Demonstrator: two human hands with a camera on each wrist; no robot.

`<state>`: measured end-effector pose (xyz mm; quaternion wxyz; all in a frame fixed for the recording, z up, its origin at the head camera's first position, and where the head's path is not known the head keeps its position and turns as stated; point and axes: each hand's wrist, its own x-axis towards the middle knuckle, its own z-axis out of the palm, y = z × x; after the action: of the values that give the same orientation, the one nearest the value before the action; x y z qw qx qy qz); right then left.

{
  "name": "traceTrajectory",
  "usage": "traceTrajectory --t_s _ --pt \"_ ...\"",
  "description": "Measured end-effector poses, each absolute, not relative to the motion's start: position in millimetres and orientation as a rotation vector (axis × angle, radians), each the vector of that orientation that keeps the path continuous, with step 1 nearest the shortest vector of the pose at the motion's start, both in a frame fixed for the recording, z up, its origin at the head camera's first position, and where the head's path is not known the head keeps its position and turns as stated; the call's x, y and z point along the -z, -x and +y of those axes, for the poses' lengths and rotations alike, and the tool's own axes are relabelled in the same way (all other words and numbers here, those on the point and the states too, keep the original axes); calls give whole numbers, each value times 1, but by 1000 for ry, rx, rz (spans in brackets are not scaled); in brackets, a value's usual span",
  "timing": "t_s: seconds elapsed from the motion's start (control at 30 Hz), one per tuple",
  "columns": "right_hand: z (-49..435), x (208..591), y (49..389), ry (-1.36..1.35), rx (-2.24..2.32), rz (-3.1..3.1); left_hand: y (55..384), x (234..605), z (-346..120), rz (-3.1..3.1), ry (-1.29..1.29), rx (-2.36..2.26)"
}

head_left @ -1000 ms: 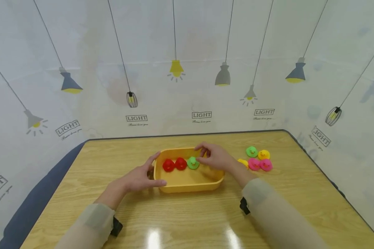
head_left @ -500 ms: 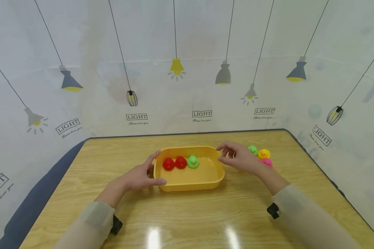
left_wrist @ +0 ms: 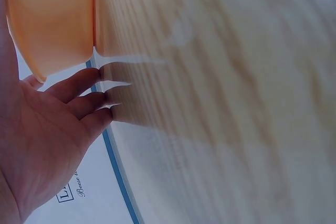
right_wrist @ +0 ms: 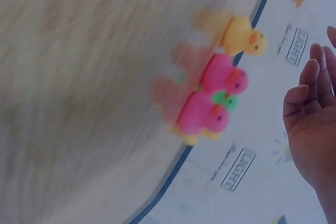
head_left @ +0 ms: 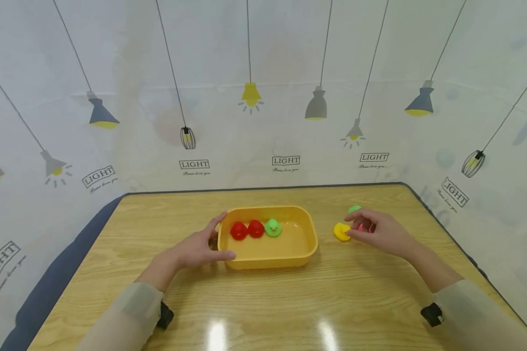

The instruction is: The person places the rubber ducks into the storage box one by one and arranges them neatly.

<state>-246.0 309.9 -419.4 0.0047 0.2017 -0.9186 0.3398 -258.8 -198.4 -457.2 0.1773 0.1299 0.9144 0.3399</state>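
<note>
My left hand [head_left: 195, 251] holds the left end of a yellow plastic tray [head_left: 268, 263], thumb over the near rim and index finger at the far corner. In the left wrist view its other fingers [left_wrist: 86, 103] reach down to the table beside the tray [left_wrist: 52, 24]. Inside the tray, two red toy ducks [head_left: 239, 231] and a green duck [head_left: 273, 228] stand in a row. My right hand [head_left: 386, 234], fingers loosely bent and holding nothing, hovers over another group of ducks. A yellow duck [head_left: 341, 231] shows by its fingertips; pink ducks [right_wrist: 202, 113] are mostly hidden behind it in the head view.
A green duck [head_left: 354, 209] pokes out behind the right hand. More yellow shows behind the pink ducks in the right wrist view. The wooden table [head_left: 263, 302] ends at a dark-edged backdrop [head_left: 228, 122] printed with lamps, at the back and sides.
My right hand has moved right, from over the tray beside the green duck to above the loose ducks. The left hand stays on the tray; the ducks in the tray keep their places.
</note>
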Motion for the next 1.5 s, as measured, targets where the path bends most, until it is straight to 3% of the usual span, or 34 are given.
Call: traceTrajectory --t_s 0.67,1.5 --pt "388 442 243 -426 -1046 -3013 256 453 -198 2580 -387 -963" --pt "383 456 264 -288 -975 -3108 258 456 -200 2582 -356 -958"
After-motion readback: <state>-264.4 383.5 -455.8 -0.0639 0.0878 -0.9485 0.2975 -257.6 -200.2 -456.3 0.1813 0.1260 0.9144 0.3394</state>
